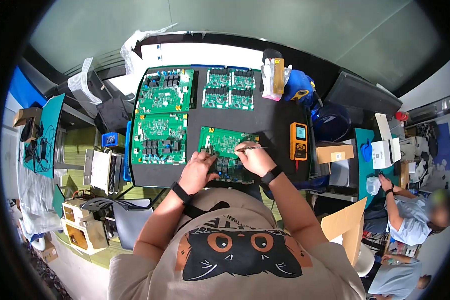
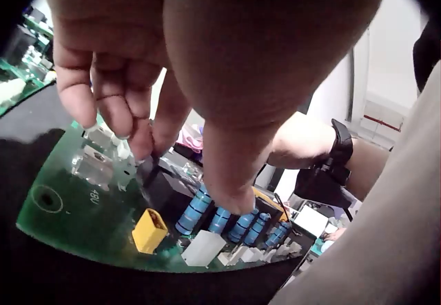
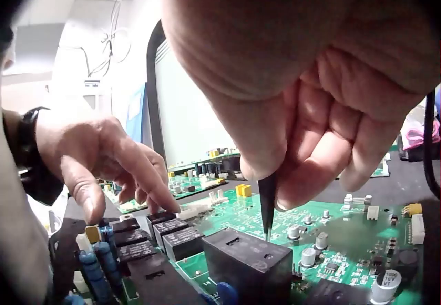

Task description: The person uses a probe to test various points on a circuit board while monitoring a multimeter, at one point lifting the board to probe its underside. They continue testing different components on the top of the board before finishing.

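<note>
A green circuit board (image 1: 220, 142) lies on the dark mat in front of the person. The left hand (image 1: 197, 169) rests on its left part with fingers spread; in the left wrist view its fingertips touch parts near blue cylinders (image 2: 195, 212) and a yellow connector (image 2: 149, 231). Pinched between thumb and fingers of the right hand (image 1: 256, 159) is a thin dark pointed tool (image 3: 267, 205). Its tip points down at the board behind a large black block component (image 3: 248, 263). In the right wrist view the left hand (image 3: 110, 160) reaches over black relays (image 3: 182, 243).
Two larger green boards (image 1: 160, 137) lie at the left of the mat, and several small boards (image 1: 229, 97) at the back. A yellow multimeter (image 1: 299, 141) is on the right. Gloves (image 1: 272, 80) and a blue tool (image 1: 299, 86) are behind it. Two other people are at the far right.
</note>
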Tool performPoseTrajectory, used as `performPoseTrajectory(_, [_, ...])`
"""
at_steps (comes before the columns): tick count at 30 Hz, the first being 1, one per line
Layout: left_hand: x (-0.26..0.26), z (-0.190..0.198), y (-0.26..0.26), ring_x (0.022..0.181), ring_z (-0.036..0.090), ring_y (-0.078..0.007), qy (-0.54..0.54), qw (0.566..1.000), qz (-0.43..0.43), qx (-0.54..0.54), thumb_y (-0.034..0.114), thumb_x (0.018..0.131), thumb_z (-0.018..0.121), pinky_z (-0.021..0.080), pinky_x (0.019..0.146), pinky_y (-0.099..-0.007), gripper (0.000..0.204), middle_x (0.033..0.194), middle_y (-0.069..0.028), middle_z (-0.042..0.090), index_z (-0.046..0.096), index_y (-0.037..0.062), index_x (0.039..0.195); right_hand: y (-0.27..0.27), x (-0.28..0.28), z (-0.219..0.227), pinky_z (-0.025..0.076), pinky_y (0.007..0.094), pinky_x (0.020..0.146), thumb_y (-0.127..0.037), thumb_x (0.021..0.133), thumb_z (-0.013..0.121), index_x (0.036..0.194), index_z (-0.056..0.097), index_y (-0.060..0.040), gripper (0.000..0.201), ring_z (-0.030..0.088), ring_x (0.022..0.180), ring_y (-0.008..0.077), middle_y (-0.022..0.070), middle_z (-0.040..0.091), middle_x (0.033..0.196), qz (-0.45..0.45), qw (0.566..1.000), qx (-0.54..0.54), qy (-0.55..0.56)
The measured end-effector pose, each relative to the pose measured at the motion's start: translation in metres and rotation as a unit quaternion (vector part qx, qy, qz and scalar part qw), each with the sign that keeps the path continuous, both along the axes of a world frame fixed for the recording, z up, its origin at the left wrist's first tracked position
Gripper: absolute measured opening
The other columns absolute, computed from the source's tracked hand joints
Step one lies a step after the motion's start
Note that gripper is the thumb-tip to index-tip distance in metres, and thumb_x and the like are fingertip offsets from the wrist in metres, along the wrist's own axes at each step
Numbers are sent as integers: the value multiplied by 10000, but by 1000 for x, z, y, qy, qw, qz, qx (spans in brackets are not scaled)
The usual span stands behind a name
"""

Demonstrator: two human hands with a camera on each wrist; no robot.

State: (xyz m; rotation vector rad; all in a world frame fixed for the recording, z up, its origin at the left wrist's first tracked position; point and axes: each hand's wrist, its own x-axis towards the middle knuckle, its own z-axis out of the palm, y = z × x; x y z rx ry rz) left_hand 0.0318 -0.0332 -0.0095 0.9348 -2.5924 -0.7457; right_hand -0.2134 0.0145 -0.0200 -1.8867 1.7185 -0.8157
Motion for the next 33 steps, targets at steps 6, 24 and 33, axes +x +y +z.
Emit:
performPoseTrajectory(6, [-3,3,3,1055,541,-353,-12,1000,20,16,187,696,856,482,937,-425,597,1129,-144,597,645,30,1233,-2,3,3,528,406,845,-92,894,665,894,687,4,98,681,916,335,144,716,921,5,1000,-2,31])
performPoseTrajectory(24, [-4,5,2,1077,539,-348,-23,998,34,45,166,722,834,484,951,-423,580,1162,-145,596,623,21,1243,-1,2,5,532,396,838,-97,899,665,905,685,-15,85,688,911,325,131,716,938,-12,1000,5,4])
performPoseTrajectory(33, [-4,5,1,1072,550,-351,-17,998,32,49,156,726,829,489,948,-425,576,1144,-143,608,620,24,1247,-1,3,8,532,436,821,-84,902,633,937,651,-12,83,659,913,372,175,681,929,-6,1000,7,-16])
